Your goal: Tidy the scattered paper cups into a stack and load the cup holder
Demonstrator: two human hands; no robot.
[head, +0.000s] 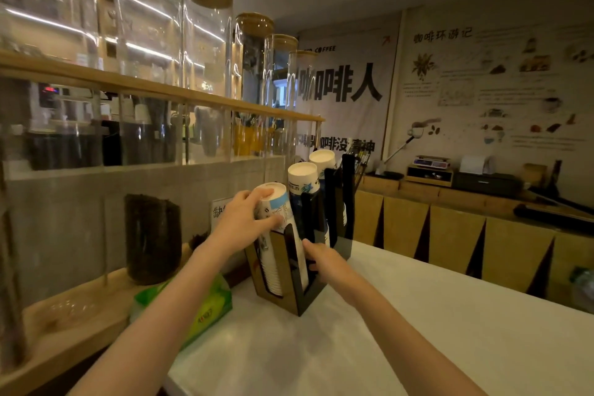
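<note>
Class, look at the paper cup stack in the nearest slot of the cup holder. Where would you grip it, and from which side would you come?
Grip the cup stack around its exposed upper end, coming from above and the left, as the left hand does. The cup holder walls in the lower part, so only the top stands clear. The right hand can steady the holder's front.

Left hand (pixel 247 219) grips cup stack (pixel 276 235) in holder (pixel 289 292); right hand (pixel 324 262) steadies holder.
</note>
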